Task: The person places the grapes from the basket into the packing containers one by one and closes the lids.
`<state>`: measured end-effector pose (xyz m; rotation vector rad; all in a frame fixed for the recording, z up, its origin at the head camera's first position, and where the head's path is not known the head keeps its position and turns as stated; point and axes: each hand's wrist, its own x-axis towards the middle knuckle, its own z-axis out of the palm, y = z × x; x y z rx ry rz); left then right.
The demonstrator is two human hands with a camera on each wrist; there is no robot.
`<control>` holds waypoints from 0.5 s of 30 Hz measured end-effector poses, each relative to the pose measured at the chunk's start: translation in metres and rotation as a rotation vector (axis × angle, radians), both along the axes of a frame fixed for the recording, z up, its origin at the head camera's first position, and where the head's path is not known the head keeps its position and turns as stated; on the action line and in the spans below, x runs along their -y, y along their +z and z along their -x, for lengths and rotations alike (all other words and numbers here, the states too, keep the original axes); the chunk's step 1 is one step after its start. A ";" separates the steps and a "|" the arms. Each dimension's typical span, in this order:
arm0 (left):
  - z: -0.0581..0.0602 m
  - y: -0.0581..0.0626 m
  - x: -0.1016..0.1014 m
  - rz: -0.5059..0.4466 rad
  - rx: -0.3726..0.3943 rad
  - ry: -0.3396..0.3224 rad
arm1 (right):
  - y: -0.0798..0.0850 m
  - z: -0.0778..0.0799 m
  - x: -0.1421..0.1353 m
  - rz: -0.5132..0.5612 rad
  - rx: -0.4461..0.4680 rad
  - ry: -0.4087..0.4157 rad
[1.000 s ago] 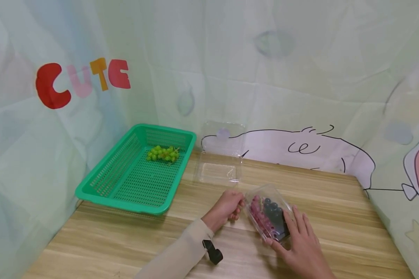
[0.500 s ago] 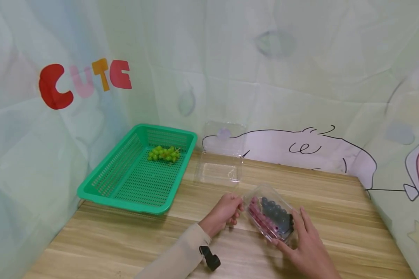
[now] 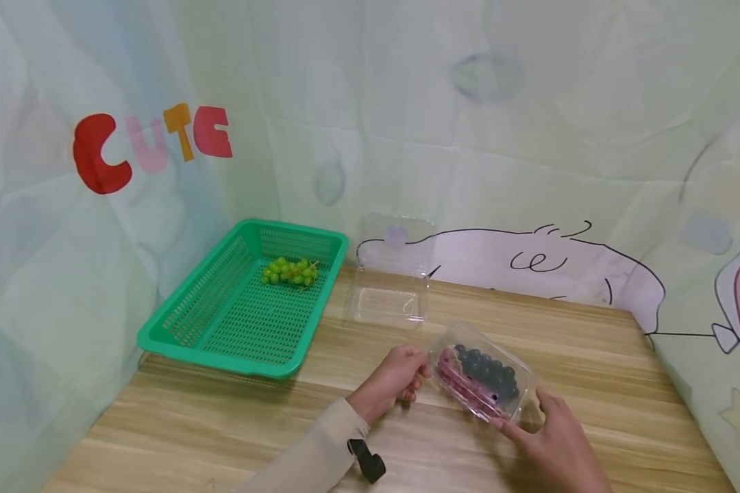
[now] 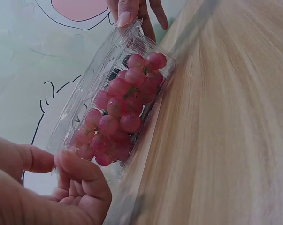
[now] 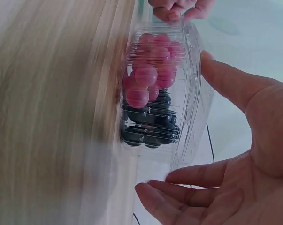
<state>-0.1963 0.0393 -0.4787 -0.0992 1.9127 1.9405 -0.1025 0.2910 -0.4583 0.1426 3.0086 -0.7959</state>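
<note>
A clear plastic clamshell box point(image 3: 465, 332) holds a bunch of red grapes point(image 4: 118, 101) and a bunch of black grapes point(image 5: 153, 124), its lid lying over them. At its left corner my left hand point(image 3: 395, 383) pinches the rim between thumb and index finger, the other fingers curled in. My right hand point(image 3: 558, 438) is at the box's right end. Its thumb touches the rim, while the fingers reach fairly straight along the far side of that end, the index fingertip right at the corner.
Farther back, an open clear clamshell box point(image 3: 385, 305) stands with its lid raised against the printed cloth backdrop point(image 3: 530, 137). On the left is a green basket point(image 3: 247, 335) with a bunch of green grapes point(image 3: 290, 272) in it. All rest on a wood-grain table point(image 3: 592, 363).
The box has turned slightly, its right end swinging away to the right. My right hand has shifted right, its fingers sliding off the lid toward the end. The left hand keeps its pinch.
</note>
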 end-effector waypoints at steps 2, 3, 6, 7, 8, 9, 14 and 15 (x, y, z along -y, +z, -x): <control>-0.001 0.000 0.001 0.003 0.006 -0.008 | 0.000 0.002 -0.002 0.009 0.048 -0.022; -0.001 0.000 0.002 0.006 0.006 -0.011 | 0.000 0.003 -0.002 0.020 0.066 -0.032; -0.003 0.000 0.002 0.008 0.010 -0.014 | -0.002 0.005 -0.006 0.078 0.103 -0.054; -0.003 -0.001 0.002 0.009 0.010 -0.015 | -0.003 0.005 -0.007 0.098 0.109 -0.053; -0.004 -0.001 0.002 0.009 0.009 -0.015 | -0.004 0.005 -0.008 0.119 0.116 -0.051; -0.004 -0.001 0.002 0.010 0.009 -0.015 | -0.005 0.005 -0.009 0.136 0.124 -0.047; -0.007 -0.002 0.001 0.005 0.005 -0.017 | -0.007 0.003 -0.015 0.299 0.167 -0.003; -0.008 -0.002 0.001 0.003 0.004 -0.018 | -0.008 0.003 -0.017 0.337 0.182 0.002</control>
